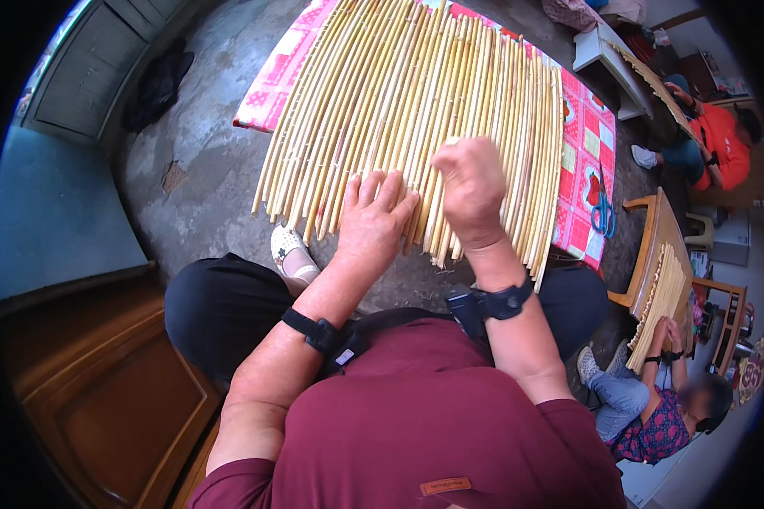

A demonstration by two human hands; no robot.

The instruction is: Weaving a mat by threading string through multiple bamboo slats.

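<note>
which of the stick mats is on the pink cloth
The mat under the person's left hand. It alone lies on the pink cloth; the upper right mat and lower right mat are with co-workers, clear of it.

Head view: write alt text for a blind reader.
A person's left hand rests on a row of sticks, the curled right hand over them. Beneath is a checked cloth with scissors; two people are at right.
</note>
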